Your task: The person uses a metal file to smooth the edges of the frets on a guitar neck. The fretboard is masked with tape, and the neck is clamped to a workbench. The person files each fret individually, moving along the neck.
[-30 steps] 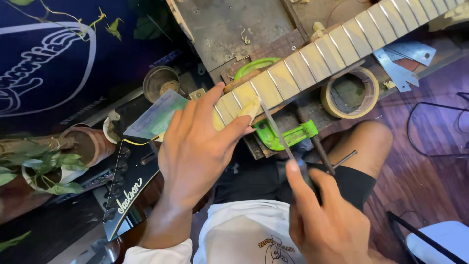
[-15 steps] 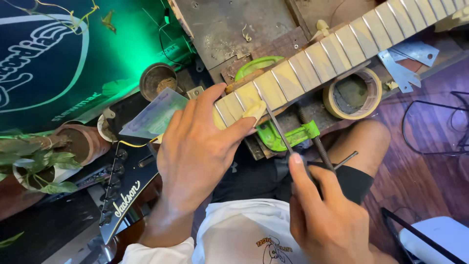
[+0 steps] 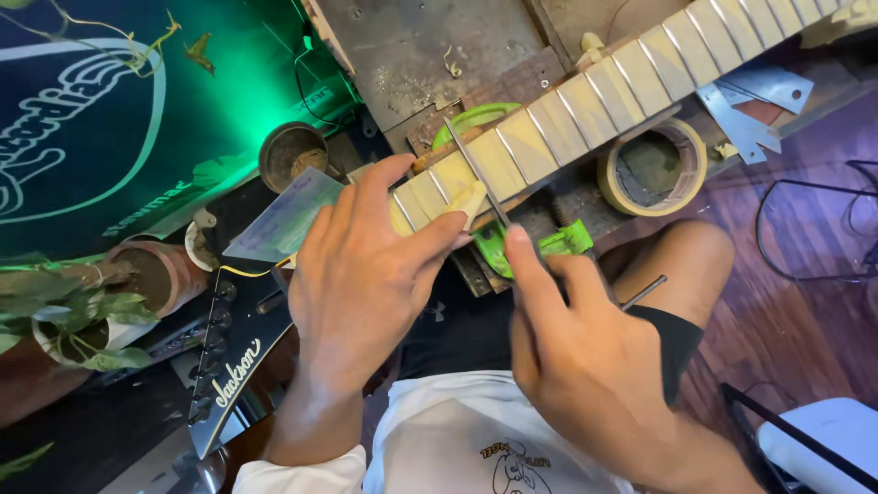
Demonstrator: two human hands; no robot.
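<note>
A pale guitar neck (image 3: 585, 96) with metal frets runs from the upper right down to the middle, resting on a green clamp (image 3: 540, 242). My left hand (image 3: 366, 274) presses on the neck's near end, thumb over a fret. My right hand (image 3: 576, 348) grips a thin metal file (image 3: 476, 174), index finger stretched along it. The file lies across a fret near my left thumb.
A roll of masking tape (image 3: 654, 169) lies under the neck. Metal gauges (image 3: 745, 101) sit at the upper right. A black guitar headstock (image 3: 229, 366), a small tin (image 3: 291, 154), a potted plant (image 3: 82, 311) and a dark banner (image 3: 101, 119) are on the left.
My right hand has pushed the file forward across the fret, toward the neck. The banner's lighting turned from dark blue to green. My left hand stays put.
</note>
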